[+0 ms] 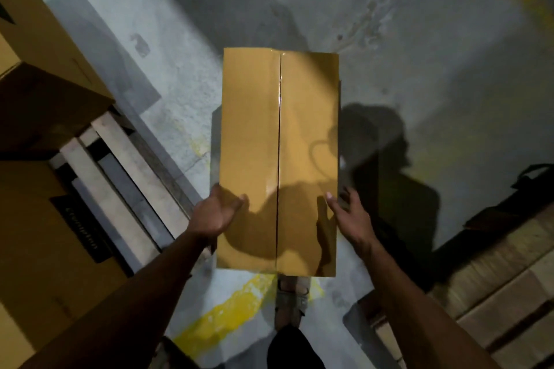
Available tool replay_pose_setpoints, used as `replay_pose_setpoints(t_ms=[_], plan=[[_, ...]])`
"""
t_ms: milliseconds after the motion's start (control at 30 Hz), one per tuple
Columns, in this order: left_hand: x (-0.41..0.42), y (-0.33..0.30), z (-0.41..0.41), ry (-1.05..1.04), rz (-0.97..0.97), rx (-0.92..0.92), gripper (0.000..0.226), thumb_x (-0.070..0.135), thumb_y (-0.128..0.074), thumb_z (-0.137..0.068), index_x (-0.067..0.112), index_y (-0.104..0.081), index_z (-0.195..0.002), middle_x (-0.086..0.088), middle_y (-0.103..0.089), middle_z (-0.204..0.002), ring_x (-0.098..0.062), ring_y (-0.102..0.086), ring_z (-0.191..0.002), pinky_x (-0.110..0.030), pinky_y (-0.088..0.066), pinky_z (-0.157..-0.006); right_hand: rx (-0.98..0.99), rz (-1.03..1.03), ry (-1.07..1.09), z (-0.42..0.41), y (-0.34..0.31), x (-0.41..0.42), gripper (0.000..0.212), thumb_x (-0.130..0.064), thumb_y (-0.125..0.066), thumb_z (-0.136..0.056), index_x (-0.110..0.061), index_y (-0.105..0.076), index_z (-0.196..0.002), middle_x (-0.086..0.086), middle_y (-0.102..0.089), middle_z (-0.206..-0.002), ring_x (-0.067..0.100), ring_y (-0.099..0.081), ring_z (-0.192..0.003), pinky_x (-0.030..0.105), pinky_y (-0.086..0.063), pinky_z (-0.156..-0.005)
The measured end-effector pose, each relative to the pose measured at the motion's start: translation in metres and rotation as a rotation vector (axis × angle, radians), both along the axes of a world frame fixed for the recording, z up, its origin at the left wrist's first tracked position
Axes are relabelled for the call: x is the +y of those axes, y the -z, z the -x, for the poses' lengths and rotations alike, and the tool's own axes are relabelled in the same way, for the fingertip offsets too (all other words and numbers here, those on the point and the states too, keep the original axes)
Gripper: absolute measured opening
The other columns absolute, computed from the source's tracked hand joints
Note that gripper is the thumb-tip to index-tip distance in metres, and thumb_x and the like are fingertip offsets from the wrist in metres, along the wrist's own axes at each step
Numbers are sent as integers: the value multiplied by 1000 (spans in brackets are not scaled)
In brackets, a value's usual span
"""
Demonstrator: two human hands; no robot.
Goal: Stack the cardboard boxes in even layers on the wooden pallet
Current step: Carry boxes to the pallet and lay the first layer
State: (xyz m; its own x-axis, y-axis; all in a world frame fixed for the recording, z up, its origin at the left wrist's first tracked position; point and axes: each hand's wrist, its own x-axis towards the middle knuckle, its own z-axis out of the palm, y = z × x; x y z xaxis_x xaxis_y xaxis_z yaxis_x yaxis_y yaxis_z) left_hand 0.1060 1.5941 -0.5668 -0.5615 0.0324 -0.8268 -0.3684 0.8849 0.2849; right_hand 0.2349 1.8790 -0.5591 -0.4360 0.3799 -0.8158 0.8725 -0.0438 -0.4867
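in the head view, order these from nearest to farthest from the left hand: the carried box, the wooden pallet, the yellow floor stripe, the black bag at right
1. Carried box: held by the left hand at its left edge.
2. Wooden pallet: just to the left.
3. Yellow floor stripe: below, near the feet.
4. Black bag: far right, beyond the right hand.

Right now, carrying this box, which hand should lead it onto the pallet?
Left, probably. The pallet with its stacked boxes lies on the left hand side of the carried box, so that hand reaches it first. The right hand grips the far side.
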Motion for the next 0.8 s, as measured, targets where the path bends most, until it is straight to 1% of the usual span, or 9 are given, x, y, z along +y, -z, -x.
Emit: replay_pose_setpoints(t_ms=[67,133,233,333,433,467,533,633,800], plan=[[17,6,12,-183,-103,33,102,76,-67,-82,31,-21,-161,-10,-51,-154,-37,-53,-136,-50,-45,-114,97,72,33,26,2,-1,67,-49,-64,-97,-39,-31,-156,-12,-49,-138,15,-50,-128,43,-45,-101],[27,11,24,-279,-117,36,108,72,-73,-81,33,-15,-163,-10,-44,-159,-38,-47,-141,-50,-41,-116,119,81,53,45,8,-1,65,-48,-65,-97,-38,-34,-154,-13,-51,-134,19,-51,-130,47,-46,-105],[30,7,32,-356,-110,-5,111,74,-73,-75,35,-16,-162,-11,-44,-158,-40,-49,-138,-53,-44,-114,117,49,109,58,5,-2,62,-44,-64,-99,-33,-37,-153,-6,-53,-138,21,-52,-129,45,-45,-103],[22,-10,25,-406,-162,-34,109,75,-72,-71,37,-20,-159,-7,-45,-158,-38,-50,-136,-56,-45,-112,130,12,127,52,-8,-3,62,-43,-65,-98,-38,-36,-153,-3,-50,-148,22,-51,-130,47,-47,-103],[5,-33,2,-433,-215,-50,117,85,-73,-60,39,-25,-157,-1,-46,-158,-34,-51,-137,-56,-44,-113,172,-11,114,37,-27,-8,59,-40,-64,-99,-38,-38,-152,-2,-49,-150,23,-51,-131,48,-49,-101],[0,-41,-8,-456,-232,-42,116,85,-74,-59,40,-28,-156,0,-47,-157,-31,-52,-136,-56,-45,-112,189,-23,102,33,-35,-10,58,-40,-63,-100,-38,-38,-152,-3,-48,-150,21,-51,-129,46,-50,-98],[-7,-58,-23,-499,-279,-14,98,71,-75,-73,36,-33,-155,2,-51,-152,-27,-54,-132,-53,-47,-111,205,-49,69,28,-49,-16,55,-42,-61,-100,-39,-40,-150,-3,-48,-149,18,-51,-125,44,-50,-95],[-23,-83,-44,-564,-325,16,71,50,-72,-91,33,-39,-151,4,-58,-139,-21,-60,-121,-48,-52,-106,221,-87,27,24,-73,-26,46,-49,-61,-98,-47,-44,-141,-3,-50,-147,22,-53,-128,55,-49,-103],[-60,-121,-63,-616,-346,44,72,65,-72,-75,49,-43,-138,7,-64,-132,-20,-65,-116,-51,-58,-97,301,-79,-17,32,-117,-50,43,-47,-57,-101,-40,-48,-143,-7,-54,-142,19,-55,-126,49,-52,-101]])
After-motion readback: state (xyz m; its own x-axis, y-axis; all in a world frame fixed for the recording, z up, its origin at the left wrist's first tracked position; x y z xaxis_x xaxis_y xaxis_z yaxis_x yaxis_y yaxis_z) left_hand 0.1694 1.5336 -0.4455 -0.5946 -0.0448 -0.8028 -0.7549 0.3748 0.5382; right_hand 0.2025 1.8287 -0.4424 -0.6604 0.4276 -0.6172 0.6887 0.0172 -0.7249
